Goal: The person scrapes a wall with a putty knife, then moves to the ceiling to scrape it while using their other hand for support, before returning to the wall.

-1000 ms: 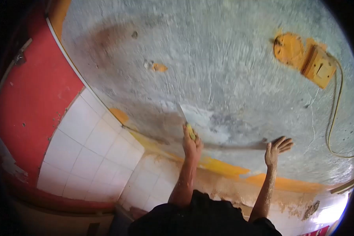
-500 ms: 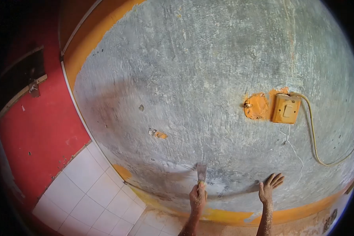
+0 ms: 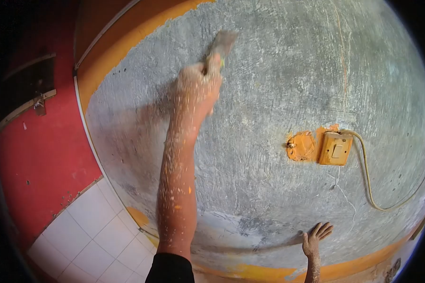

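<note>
My left hand (image 3: 198, 82) is wrapped round the handle of a flat scraper (image 3: 225, 40), its blade at the upper part of the grey, scraped wall (image 3: 264, 89). Motion slightly blurs the blade. Pale and orange flakes cover the left forearm, which stretches up from a black sleeve. Lower down on the right, my right hand (image 3: 317, 239) lies on the wall with its fingers spread and nothing held. It is dusty too.
An orange-stained switch box (image 3: 335, 148) with a hanging cable (image 3: 369, 184) is on the wall, beside a round orange patch (image 3: 301, 146). At left are a red surface (image 3: 47, 155) and white tiles (image 3: 89, 236). Orange paint borders the grey area.
My left hand has swung from low on the wall to high up with the scraper. My right hand still lies spread on the wall. The view has shifted somewhat.
</note>
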{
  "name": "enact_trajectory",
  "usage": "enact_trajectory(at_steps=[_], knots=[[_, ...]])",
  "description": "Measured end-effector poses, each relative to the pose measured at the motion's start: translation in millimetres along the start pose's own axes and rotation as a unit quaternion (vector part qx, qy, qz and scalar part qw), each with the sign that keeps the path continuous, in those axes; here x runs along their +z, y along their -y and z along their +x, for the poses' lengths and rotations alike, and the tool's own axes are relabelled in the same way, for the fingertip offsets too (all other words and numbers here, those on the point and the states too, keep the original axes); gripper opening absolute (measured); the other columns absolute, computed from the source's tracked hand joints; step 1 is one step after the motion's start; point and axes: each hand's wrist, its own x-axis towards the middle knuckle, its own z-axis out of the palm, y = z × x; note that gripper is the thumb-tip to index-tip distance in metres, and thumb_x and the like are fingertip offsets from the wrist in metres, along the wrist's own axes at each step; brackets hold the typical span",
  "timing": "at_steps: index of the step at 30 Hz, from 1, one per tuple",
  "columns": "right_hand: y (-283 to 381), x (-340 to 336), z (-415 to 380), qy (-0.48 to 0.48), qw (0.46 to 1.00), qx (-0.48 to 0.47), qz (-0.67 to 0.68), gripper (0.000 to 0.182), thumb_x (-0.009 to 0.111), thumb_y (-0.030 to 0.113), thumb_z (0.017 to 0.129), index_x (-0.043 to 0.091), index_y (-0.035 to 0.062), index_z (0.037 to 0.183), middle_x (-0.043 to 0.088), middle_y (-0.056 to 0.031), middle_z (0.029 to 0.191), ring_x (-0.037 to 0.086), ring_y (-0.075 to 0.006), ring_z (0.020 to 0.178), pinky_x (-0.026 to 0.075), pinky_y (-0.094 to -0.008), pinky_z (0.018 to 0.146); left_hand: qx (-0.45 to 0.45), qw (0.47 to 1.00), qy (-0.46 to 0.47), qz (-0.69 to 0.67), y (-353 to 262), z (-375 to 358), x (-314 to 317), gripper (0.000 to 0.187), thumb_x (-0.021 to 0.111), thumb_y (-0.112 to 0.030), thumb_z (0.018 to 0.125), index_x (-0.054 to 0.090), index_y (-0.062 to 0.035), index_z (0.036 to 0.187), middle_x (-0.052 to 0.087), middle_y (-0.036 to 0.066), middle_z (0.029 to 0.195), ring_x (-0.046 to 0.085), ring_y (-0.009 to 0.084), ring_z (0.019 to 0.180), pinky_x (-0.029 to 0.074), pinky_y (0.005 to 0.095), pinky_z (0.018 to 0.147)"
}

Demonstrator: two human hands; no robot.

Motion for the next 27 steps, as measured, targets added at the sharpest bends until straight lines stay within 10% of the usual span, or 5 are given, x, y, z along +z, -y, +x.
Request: enact_trajectory(at_steps=[6,13,20,27], knots=[[4,0,-1,-0.001,0.999,0.0,0.039,0.083,0.036,0.053,0.094,-0.009,0.0063,0.146,-0.023,-0.0256,0.147,-0.027,-0.0472,0.132,-0.018,-0.0612,0.102,0.047,0.998,-0.028,-0.031,79,-103,47,0.045,0.048,-0.031,0.096,0.045,-0.0012,0.063,0.038,0.005,0.056,0.037,0.0112,0.055,0.032,0.0323,0.049],[6,0,1,-0.014,0.997,-0.021,0.073,0.083,0.037,0.05,0.094,-0.011,0.0063,0.145,-0.026,-0.028,0.145,-0.029,-0.049,0.13,-0.02,-0.0622,0.1,-0.23,0.97,0.044,-0.062,266,-480,166,0.03,0.055,-0.023,0.093,0.054,0.0015,0.075,0.045,0.015,0.055,0.045,0.0157,0.048,0.039,0.033,0.045],[6,2,1,-0.018,0.996,-0.016,0.087,0.084,0.038,0.051,0.094,-0.013,0.0066,0.145,-0.028,-0.0276,0.144,-0.031,-0.0482,0.129,-0.021,-0.0621,0.099,-0.229,0.968,0.008,-0.101,217,-378,155,0.034,0.057,-0.025,0.093,0.051,-0.0011,0.07,0.04,0.008,0.051,0.035,0.0125,0.046,0.033,0.0296,0.043],[8,1,3,-0.028,0.998,-0.027,0.057,0.092,0.046,0.052,0.091,-0.012,0.0045,0.145,-0.028,-0.0286,0.144,-0.032,-0.0485,0.129,-0.02,-0.0634,0.099,-0.362,0.924,0.035,-0.119,249,-474,167,0.042,0.052,-0.033,0.095,0.047,-0.002,0.067,0.04,-0.001,0.057,0.037,0.0082,0.054,0.032,0.0265,0.048]])
